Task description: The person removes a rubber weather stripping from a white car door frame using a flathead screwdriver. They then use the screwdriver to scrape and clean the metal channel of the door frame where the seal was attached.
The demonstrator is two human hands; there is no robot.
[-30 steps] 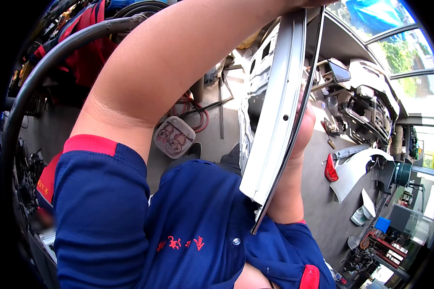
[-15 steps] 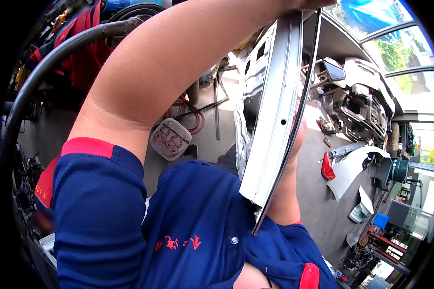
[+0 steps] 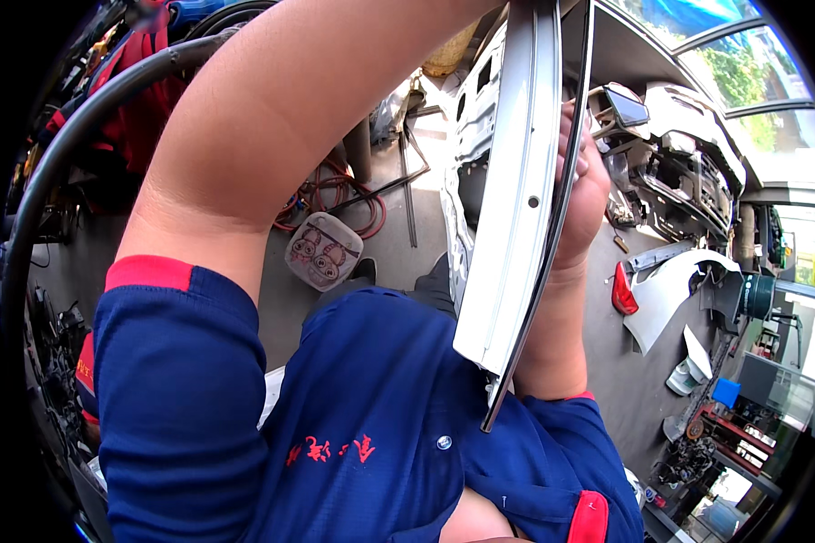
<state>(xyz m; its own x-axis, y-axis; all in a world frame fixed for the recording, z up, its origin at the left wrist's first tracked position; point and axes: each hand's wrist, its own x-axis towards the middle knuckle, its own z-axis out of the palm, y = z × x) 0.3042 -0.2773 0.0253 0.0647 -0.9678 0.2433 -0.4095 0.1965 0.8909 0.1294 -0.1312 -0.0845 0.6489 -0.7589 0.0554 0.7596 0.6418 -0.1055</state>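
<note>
A white car door (image 3: 514, 195) stands in front of me, its long edge facing up and its cut-out inner panel (image 3: 471, 181) on the left. Along its right side runs a thin black trim strip (image 3: 557, 231), its near end beside my shirt. My left arm reaches across to the door's far end; the hand is beyond the top of the picture. Right of the door, my right hand (image 3: 589, 195) is closed, its curled fingers showing in the gap between door edge and strip. The strip partly covers them, so what they hold is hidden.
A curved black bar (image 3: 91, 118) arches on the left. A square printed stool (image 3: 324, 251) stands by my feet, near red hoses (image 3: 371, 213). At right lie a white fender (image 3: 666, 299), a red tail lamp (image 3: 622, 290) and a dismantled car front (image 3: 688, 181).
My right hand has moved farther up along the strip and now shows its fingers. My left hand has slipped out of the top of the picture. The view has shifted slightly.
</note>
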